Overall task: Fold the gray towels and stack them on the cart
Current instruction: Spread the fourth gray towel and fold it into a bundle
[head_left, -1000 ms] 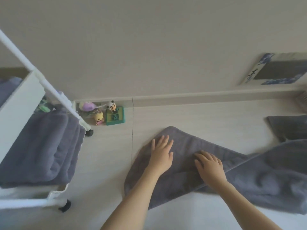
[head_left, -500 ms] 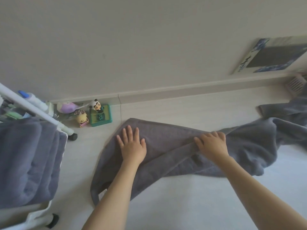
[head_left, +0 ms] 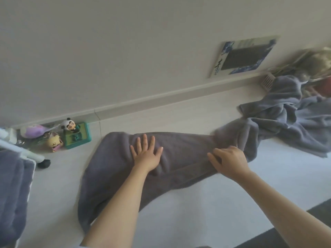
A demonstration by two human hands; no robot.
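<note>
A long gray towel (head_left: 182,151) lies spread across the pale floor in front of me. My left hand (head_left: 146,154) presses flat on its left part with the fingers spread. My right hand (head_left: 230,161) rests on the towel further right, fingers bent down onto the cloth near a bunched section. More gray towels (head_left: 290,113) lie crumpled at the right by the wall. At the left edge, the white cart (head_left: 26,154) holds folded gray towels (head_left: 12,197).
Small toys (head_left: 69,133), a panda figure on a green box among them, sit by the baseboard near the cart's black wheel (head_left: 43,163). A framed picture (head_left: 245,56) leans on the wall. A dark mat (head_left: 286,235) lies at the lower right.
The view has swung right, pushing the cart toward the left edge. My right hand has slid right along the towel, away from the left hand, which stays pressed flat.
</note>
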